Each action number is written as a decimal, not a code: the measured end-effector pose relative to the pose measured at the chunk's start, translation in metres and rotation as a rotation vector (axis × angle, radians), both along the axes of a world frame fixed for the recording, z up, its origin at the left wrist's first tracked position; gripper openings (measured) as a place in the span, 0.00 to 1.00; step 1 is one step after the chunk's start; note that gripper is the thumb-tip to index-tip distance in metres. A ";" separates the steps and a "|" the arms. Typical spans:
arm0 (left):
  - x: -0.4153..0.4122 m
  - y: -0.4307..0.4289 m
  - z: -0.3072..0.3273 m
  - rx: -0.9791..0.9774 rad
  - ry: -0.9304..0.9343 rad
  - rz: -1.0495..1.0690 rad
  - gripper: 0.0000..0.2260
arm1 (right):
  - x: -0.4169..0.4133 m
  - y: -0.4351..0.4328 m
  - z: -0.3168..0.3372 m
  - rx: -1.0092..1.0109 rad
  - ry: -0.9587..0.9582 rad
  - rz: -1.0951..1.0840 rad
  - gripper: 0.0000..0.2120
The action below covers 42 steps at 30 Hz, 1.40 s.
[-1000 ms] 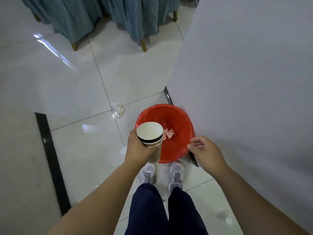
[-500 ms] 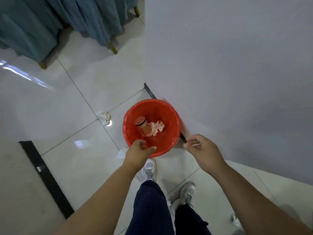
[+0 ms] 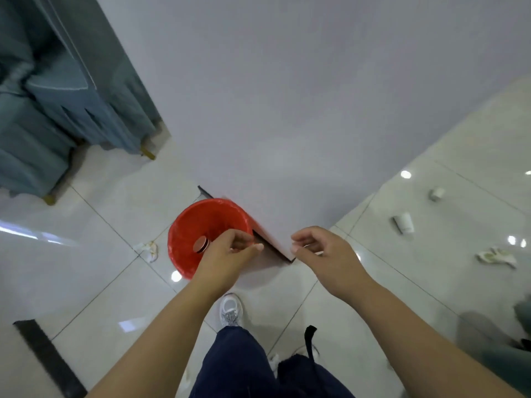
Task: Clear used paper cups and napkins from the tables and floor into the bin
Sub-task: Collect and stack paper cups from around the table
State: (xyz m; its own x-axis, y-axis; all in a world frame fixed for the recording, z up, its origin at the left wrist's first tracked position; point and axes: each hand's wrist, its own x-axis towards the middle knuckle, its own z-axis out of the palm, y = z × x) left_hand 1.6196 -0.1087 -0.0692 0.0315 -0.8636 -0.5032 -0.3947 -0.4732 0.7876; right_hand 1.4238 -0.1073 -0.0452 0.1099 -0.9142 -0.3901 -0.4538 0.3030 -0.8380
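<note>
A red bin (image 3: 186, 228) stands on the tiled floor against the corner of a white pillar. A paper cup (image 3: 200, 244) lies inside it, bottom up. My left hand (image 3: 230, 254) hovers over the bin's near right rim, fingers loosely curled, holding nothing. My right hand (image 3: 319, 251) hangs to the right of the bin in front of the pillar's corner, fingers also loosely curled, with nothing visible in it. A crumpled napkin (image 3: 149, 249) lies on the floor just left of the bin. Two white paper cups (image 3: 403, 224) (image 3: 436, 193) and another crumpled napkin (image 3: 497, 257) lie on the floor at the right.
The white pillar (image 3: 287, 110) fills the middle of the view, with a dark base strip (image 3: 273, 248) at its foot. Blue-draped chairs (image 3: 43, 139) stand at the far left. A black floor strip (image 3: 48, 357) runs at lower left. My shoe (image 3: 230, 310) is just behind the bin.
My left hand let go of the stacked cups, which dropped into the bin. The view swung right, bringing the floor beyond the pillar with its cups and napkin into sight.
</note>
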 end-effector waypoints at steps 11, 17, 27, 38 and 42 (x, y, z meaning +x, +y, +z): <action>-0.229 0.039 0.073 -0.163 0.137 -0.429 0.05 | -0.217 0.118 0.044 -0.156 -0.022 -0.507 0.04; -0.339 0.033 0.092 -0.205 0.187 -0.657 0.05 | -0.307 0.169 0.056 -0.187 0.028 -0.813 0.02; -0.533 0.014 0.106 -0.178 0.299 -1.048 0.10 | -0.433 0.220 0.068 -0.229 0.140 -1.270 0.03; -0.725 0.032 0.130 -0.234 0.384 -1.483 0.05 | -0.529 0.266 0.081 -0.323 0.199 -1.816 0.05; -0.775 0.062 0.126 -0.201 0.382 -1.606 0.05 | -0.560 0.296 0.076 -0.305 0.220 -1.958 0.05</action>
